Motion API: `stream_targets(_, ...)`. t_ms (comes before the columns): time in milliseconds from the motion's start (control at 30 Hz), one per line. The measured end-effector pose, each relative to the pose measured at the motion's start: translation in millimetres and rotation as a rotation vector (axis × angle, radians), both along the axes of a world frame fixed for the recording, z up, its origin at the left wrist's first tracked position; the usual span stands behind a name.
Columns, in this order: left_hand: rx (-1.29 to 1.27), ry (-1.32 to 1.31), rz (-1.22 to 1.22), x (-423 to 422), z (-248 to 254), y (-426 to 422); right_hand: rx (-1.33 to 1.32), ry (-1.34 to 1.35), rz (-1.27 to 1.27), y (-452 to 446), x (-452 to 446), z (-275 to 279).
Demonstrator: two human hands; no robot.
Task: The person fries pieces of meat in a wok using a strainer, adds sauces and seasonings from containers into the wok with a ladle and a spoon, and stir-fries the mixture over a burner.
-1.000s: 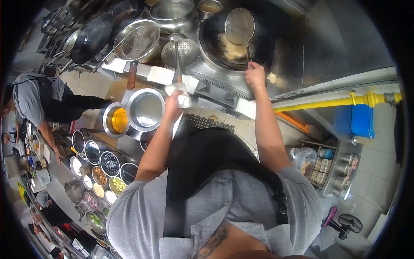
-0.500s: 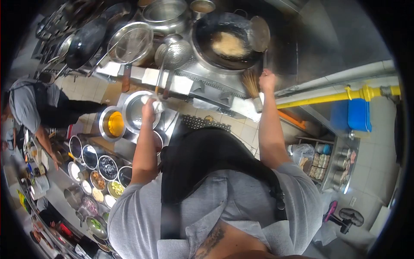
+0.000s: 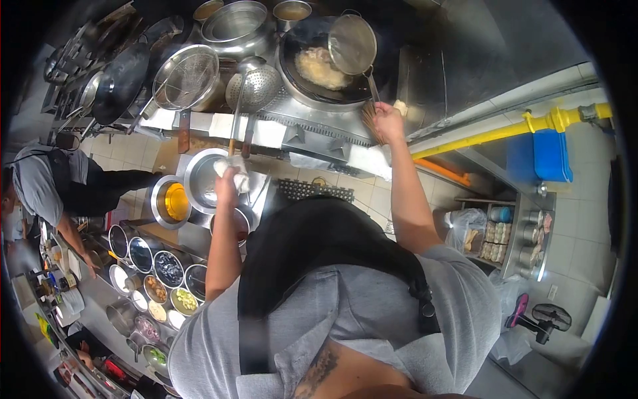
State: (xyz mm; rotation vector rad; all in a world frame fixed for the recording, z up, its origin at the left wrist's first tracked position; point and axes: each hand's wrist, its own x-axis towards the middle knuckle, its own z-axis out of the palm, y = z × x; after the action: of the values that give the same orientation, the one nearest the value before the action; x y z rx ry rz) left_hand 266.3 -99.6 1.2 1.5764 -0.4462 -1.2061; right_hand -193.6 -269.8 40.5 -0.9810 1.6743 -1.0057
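My right hand (image 3: 387, 123) is closed round the handle of a round mesh skimmer (image 3: 352, 44), raised over the right side of a black wok (image 3: 292, 70). Pale food (image 3: 321, 68) lies bubbling in the wok. A bamboo brush (image 3: 370, 120) sits just beside that hand, partly covered by it. My left hand (image 3: 227, 187) grips a white cloth (image 3: 232, 171). The wooden handle of a perforated ladle (image 3: 259, 88) reaches down to this cloth; whether my fingers also hold it, I cannot tell. Below the cloth is a wide metal bowl (image 3: 199, 186).
A wire strainer (image 3: 187, 76) and a large pot (image 3: 234, 23) stand left of the wok. A bowl of yellow oil (image 3: 175, 201) and several ingredient containers (image 3: 168, 268) are at left, where a co-worker (image 3: 50, 179) stands. A yellow pipe (image 3: 485, 135) runs along the right.
The mesh skimmer has moved left and up, its round face now more fully visible beside the food. My right hand shifted left with it. My left hand still grips the cloth.
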Motion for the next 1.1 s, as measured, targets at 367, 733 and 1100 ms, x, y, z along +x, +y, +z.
stream_targets(367, 0.058, -0.083, -0.268, -28.2, -38.2, 26.2, -0.225, 0.754, 0.014, -10.3, 24.2, -0.1)
stream_targets(733, 0.154, -0.139, -0.293, -35.0, -62.3, 35.2, -0.228, 0.665, -0.095, -14.1, -5.0, 19.9)
stream_targets(1100, 0.189, -0.195, -0.338, -45.4, -51.2, 37.6, 0.019, 0.015, -0.04, -38.3, -6.4, -15.9)
